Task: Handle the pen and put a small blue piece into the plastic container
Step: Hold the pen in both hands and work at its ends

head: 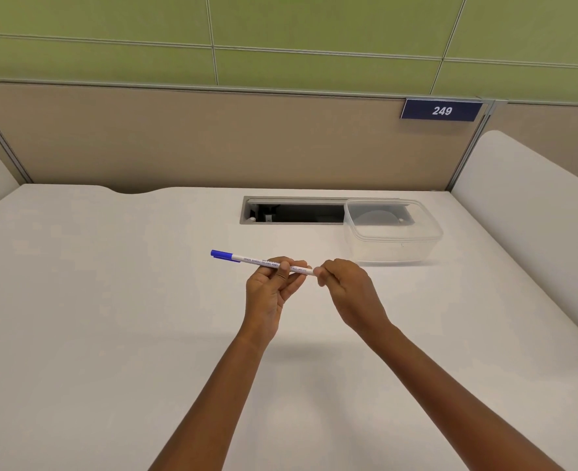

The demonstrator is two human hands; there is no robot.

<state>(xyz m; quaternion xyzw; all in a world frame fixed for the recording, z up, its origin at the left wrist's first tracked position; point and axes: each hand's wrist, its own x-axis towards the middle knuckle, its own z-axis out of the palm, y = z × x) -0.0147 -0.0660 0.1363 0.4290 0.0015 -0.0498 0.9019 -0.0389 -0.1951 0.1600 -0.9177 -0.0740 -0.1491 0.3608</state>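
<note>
A white pen with printed text and a blue cap at its left end is held level above the desk. My left hand grips the barrel near its middle, thumb on top. My right hand pinches the pen's right end, which its fingertips hide; whatever is at that end cannot be seen. The clear plastic container stands open on the desk to the back right of my hands, apart from them.
The white desk spreads wide around my arms. A recessed cable slot lies at the back, partly under the container. Beige and green partition walls close the back, with a blue sign "249". White side panels flank the desk.
</note>
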